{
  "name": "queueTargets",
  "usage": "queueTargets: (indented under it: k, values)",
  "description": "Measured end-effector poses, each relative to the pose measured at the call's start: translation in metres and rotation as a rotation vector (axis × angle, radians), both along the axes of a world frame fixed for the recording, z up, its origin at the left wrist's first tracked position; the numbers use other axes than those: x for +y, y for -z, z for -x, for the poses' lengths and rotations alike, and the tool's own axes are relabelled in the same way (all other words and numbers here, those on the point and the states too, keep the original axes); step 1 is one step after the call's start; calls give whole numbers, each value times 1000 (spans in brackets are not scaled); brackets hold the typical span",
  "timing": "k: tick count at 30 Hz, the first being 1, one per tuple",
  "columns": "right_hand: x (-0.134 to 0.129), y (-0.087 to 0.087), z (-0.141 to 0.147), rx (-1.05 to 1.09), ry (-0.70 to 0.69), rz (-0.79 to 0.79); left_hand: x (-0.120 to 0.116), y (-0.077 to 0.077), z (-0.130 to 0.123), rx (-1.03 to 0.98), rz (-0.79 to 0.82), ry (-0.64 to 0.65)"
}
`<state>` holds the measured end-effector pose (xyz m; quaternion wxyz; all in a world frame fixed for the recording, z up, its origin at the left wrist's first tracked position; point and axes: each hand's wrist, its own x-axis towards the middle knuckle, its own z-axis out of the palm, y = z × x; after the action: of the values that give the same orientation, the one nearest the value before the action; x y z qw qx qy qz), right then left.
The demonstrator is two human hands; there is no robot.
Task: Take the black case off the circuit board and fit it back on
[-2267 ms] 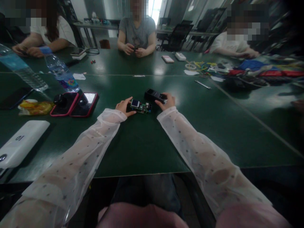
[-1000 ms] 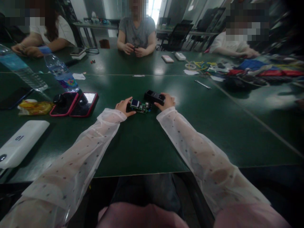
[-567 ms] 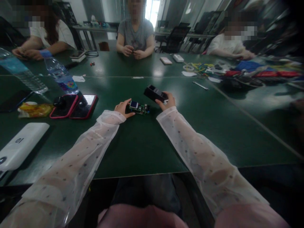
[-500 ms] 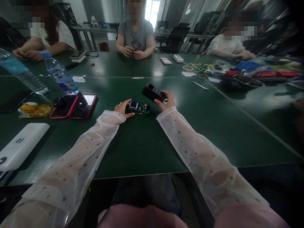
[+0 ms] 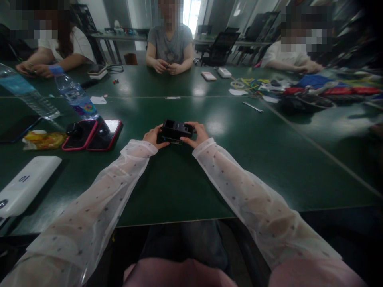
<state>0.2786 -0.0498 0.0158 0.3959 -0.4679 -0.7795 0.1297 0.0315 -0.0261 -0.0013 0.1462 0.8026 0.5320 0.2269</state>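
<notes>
Over the middle of the green table [image 5: 179, 183], a black plastic housing [image 5: 176, 128] with a rectangular opening lies on top of a green circuit board [image 5: 176, 142]. Only a thin front strip of the board shows below the housing; its small screen is covered. My left hand [image 5: 154, 137] grips the board's left end between thumb and fingers. The housing's right end is pinched in my right hand [image 5: 197, 134], its thumb along the front side. Whether the two parts are fully seated together I cannot tell.
To the left stand two water bottles [image 5: 74, 95], two red-edged phones [image 5: 105, 137], a yellow packet [image 5: 44, 139] and a white power bank [image 5: 31, 183]. A wrench [image 5: 253, 107] and a heap of cables [image 5: 317, 89] lie at right. Several people sit across the table.
My right hand has moved left and down, bringing the black housing from above right onto the circuit board. My left hand has stayed at the board's left end.
</notes>
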Motion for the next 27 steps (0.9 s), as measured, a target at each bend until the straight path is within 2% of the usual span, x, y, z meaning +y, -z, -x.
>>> queueTargets:
  k: [7,10,20,27]
  values:
    - [10,19,0,-209,16,118,-7,-4,-1,-61,-42,2]
    - [13,24,-1,-249,12,116,-8,-5,-1,-58,-17,8]
    - [5,17,7,-227,-36,-11,-13,-14,-3,34,60,12]
    - [0,13,12,-178,-54,47,-8,-5,0,-110,42,40]
